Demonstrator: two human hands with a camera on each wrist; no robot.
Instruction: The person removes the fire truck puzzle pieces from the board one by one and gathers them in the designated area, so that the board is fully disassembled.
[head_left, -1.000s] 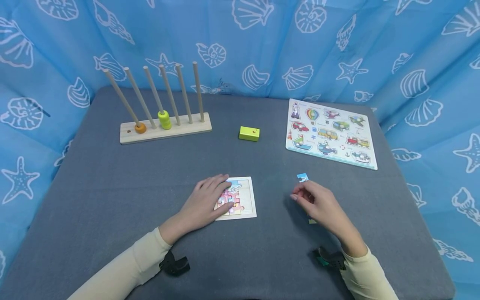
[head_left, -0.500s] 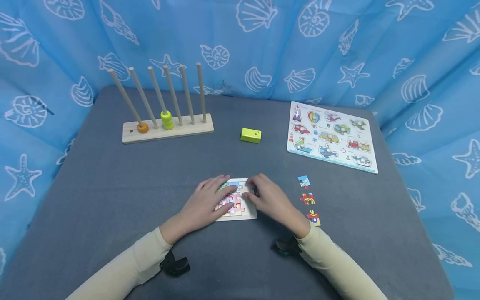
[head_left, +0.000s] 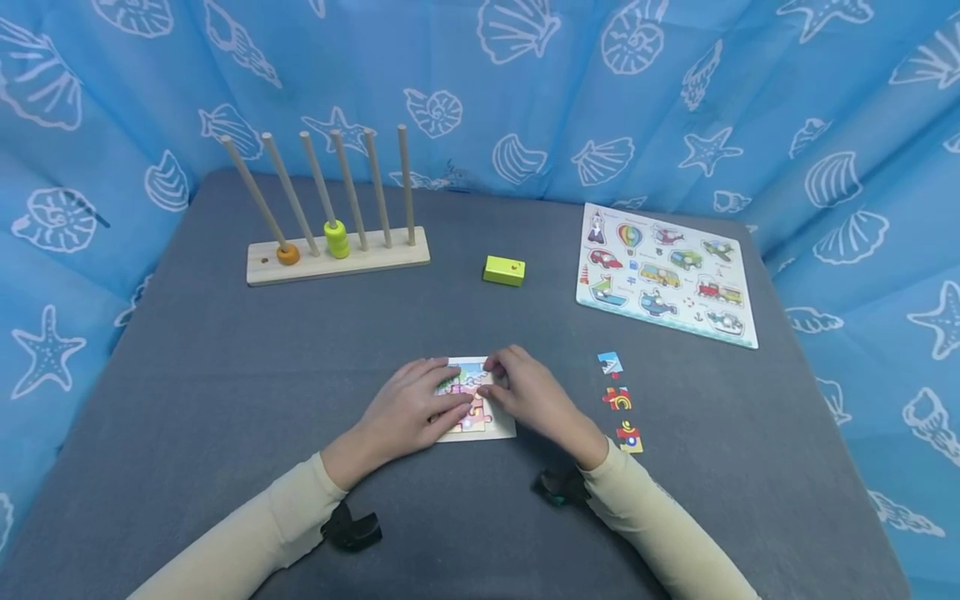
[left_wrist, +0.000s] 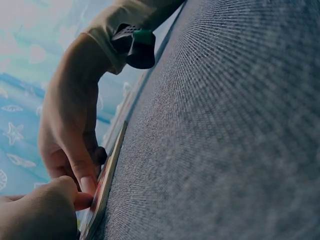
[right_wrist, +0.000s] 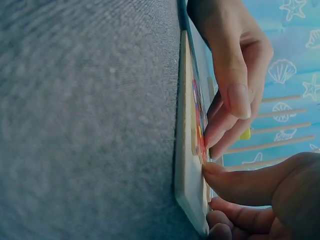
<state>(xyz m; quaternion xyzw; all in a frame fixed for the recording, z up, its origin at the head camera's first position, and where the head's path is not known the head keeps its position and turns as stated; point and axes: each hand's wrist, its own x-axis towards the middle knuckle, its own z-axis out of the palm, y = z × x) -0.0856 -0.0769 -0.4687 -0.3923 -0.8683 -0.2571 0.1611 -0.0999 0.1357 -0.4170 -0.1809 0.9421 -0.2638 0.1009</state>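
Observation:
A small jigsaw puzzle (head_left: 474, 412) in a pale wooden frame (head_left: 501, 427) lies flat on the table at the front middle. My left hand (head_left: 408, 408) rests over its left side, fingers spread loosely and the tips on the picture. At the upper right part of the puzzle, my right hand (head_left: 536, 398) pinches a puzzle piece between thumb and fingers, mostly hidden by them. The right wrist view has the right thumb (right_wrist: 240, 182) right at the puzzle's surface, near the left fingertips. To the right, three loose puzzle pieces (head_left: 617, 398) lie in a column.
A wooden peg stand (head_left: 390, 254) with an orange bead (head_left: 287, 254) and lime beads (head_left: 337, 240) stands at the back left. Behind the puzzle lies a yellow-green block (head_left: 504, 271). A vehicle picture board (head_left: 667, 275) is at the back right, before a blue shell-patterned curtain (head_left: 555, 100).
My right hand has moved left from the loose pieces to the puzzle, carrying a puzzle piece to its upper right. The left hand stays on the frame, its fingers shifting slightly.

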